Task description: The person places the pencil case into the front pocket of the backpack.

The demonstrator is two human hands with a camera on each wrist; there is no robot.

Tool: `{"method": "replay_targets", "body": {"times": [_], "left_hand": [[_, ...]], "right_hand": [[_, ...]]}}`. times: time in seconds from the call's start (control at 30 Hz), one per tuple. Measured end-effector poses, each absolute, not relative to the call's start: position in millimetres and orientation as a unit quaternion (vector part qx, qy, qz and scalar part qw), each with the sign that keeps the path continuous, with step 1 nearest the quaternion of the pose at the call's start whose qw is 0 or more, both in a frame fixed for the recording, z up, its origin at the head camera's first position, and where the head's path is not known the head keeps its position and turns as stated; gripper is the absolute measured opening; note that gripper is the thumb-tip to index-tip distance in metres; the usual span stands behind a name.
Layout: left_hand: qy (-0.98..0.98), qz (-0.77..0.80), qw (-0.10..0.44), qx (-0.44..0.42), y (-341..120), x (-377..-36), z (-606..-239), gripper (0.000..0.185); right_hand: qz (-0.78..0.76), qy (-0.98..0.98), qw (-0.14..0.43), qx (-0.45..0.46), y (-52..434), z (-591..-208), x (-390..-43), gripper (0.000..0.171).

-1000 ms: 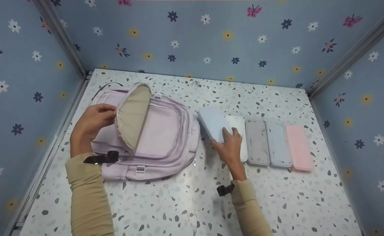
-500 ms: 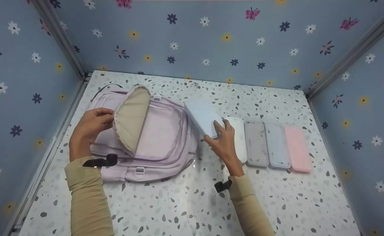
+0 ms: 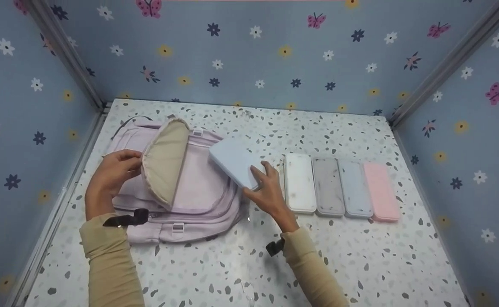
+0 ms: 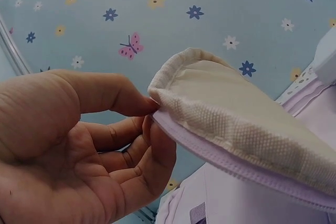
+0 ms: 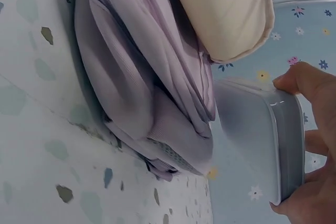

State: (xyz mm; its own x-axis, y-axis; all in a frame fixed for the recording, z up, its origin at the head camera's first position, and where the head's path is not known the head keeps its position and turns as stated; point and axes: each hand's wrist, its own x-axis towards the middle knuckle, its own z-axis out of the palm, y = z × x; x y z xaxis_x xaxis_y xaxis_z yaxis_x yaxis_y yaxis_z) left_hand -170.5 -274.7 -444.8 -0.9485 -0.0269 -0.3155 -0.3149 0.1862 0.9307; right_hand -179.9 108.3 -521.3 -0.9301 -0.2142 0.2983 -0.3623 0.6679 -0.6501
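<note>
A lilac backpack (image 3: 206,170) lies on the table with its front pocket unzipped. My left hand (image 3: 115,175) pinches the edge of the pocket flap (image 3: 166,164) between thumb and fingertips, holding it raised so its beige lining shows. In the left wrist view the flap's zipper edge (image 4: 241,169) runs away from the pinch. My right hand (image 3: 268,189) grips the near end of a light blue case (image 3: 234,160), whose far end overlaps the backpack's right side. In the right wrist view this case (image 5: 252,129) is held off the table beside the bag, thumb and fingers on opposite edges.
To the right, several slim cases lie in a row: a white case (image 3: 300,183), a grey case (image 3: 328,187), a pale blue case (image 3: 356,189) and a pink case (image 3: 382,192). Flower-patterned walls (image 3: 240,51) enclose the speckled table (image 3: 215,273) on three sides.
My right hand has carried the light blue case leftward, from beside the white case to over the backpack's right side. The left hand keeps its pinch on the flap.
</note>
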Motion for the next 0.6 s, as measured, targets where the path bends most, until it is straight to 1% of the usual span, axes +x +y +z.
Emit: {"method": "replay_targets", "body": {"times": [0.37,0.6], "left_hand": [[0.75,0.643,0.104,-0.111,-275,-166,-446,0.028],[0.757,0.637,0.103,-0.106,-274,-168,-446,0.033]], "right_hand": [[0.368,-0.897,0.075,0.234,92,-536,-171,0.06],[0.342,-0.903,0.04,0.258,93,-539,-179,0.061]]}}
